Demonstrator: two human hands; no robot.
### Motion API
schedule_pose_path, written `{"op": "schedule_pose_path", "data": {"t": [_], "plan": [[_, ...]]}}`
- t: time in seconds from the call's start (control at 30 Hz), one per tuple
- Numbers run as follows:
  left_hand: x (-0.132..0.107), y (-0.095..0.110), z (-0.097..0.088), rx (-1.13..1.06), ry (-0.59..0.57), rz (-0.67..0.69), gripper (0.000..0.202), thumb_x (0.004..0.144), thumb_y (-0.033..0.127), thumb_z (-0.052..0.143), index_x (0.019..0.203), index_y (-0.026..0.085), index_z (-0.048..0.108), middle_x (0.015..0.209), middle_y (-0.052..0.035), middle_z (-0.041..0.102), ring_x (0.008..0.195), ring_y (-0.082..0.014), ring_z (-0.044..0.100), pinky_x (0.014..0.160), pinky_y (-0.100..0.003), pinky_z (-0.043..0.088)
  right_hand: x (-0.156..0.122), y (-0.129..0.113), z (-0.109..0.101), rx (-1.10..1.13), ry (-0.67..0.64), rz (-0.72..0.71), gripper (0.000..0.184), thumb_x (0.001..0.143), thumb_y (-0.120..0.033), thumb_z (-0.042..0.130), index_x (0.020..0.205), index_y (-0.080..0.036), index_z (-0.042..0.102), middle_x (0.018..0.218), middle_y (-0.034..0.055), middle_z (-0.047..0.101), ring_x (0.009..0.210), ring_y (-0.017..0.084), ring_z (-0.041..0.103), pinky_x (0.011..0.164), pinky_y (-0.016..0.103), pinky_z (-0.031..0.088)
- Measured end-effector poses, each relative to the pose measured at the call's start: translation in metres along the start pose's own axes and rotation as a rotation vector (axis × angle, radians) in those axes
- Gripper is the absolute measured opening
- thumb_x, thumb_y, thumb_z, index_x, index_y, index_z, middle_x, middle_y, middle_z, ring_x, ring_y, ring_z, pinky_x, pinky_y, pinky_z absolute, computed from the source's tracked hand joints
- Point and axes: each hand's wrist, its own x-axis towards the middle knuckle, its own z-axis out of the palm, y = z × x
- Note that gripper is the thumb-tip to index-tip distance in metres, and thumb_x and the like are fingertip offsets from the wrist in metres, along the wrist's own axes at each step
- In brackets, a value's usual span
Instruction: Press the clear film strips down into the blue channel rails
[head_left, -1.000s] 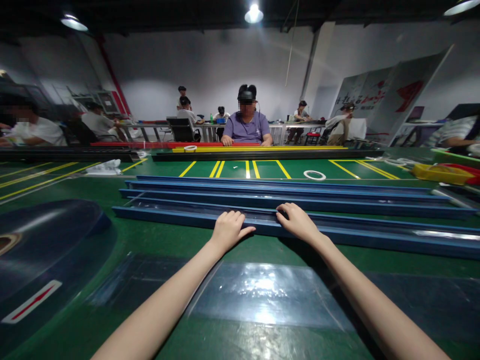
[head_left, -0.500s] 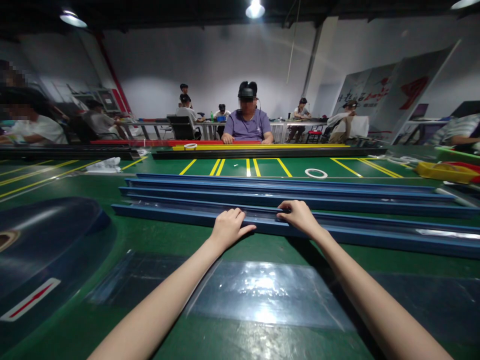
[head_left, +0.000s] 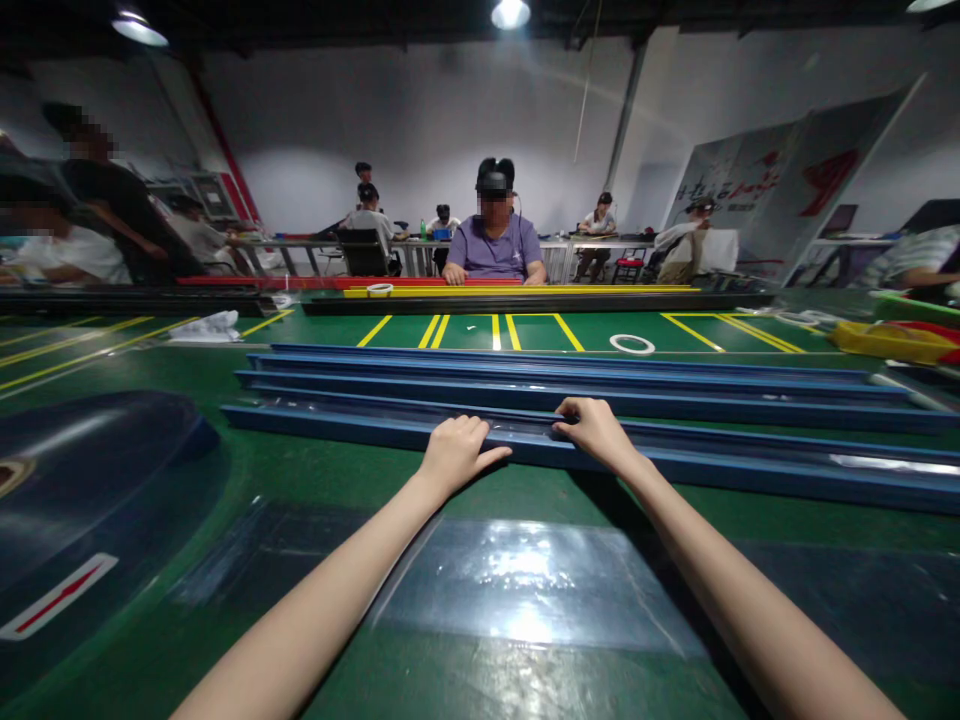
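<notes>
A long blue U-shaped channel strip (head_left: 750, 475) lies across the green table in front of me. My left hand (head_left: 457, 447) grips its near wall, with the fingers over the edge into the trough and the thumb along the outside. A little to the right, my right hand (head_left: 592, 430) reaches over the trough, thumb and index finger bent together at the far wall. Its remaining fingers are partly hidden. Whether anything small is pinched there, I cannot tell. Just behind lie further blue strips (head_left: 675, 405), parallel to the first.
Clear film (head_left: 517, 590) covers part of the near tabletop. At left sits a dark rounded object (head_left: 135, 480) with a red-arrow sticker. Farther back are a white ring (head_left: 632, 344), yellow (head_left: 570, 291) and black strips (head_left: 525, 304), and a seated person (head_left: 496, 245). A yellow tray (head_left: 885, 342) stands right.
Both hands keep their places on the blue strip. At the far left, a person in dark clothing has come further into view. The view has shifted slightly.
</notes>
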Motion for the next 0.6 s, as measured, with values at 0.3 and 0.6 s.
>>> {"op": "schedule_pose_path", "data": {"t": [0.3,0.6], "plan": [[0.0026,-0.0010,-0.0029,-0.119,-0.082,-0.037,0.039,0.078,0.055,0.045,0.091,0.022,0.062,0.086,-0.0001,0.063,0.079,-0.0157,0.058,0.063,-0.025,0.038,-0.0024,-0.0031,-0.0005,-0.012,0.009,0.006,0.012,0.067,-0.023,0.057,0.077,-0.019,0.062,0.082,0.0045,0.067,0.081,0.018,0.059,0.067,0.024,0.040],[0.0063,-0.0017,-0.0076,-0.131,-0.162,-0.069,0.038,0.077,0.055,0.046,0.080,0.021,0.063,0.086,-0.0004,0.062,0.081,-0.0158,0.057,0.063,-0.025,0.039,-0.0037,-0.0045,-0.0026,-0.023,0.000,-0.015,0.012,0.068,-0.023,0.055,0.078,-0.019,0.062,0.082,0.0052,0.066,0.081,0.019,0.059,0.066,0.024,0.039]]}}
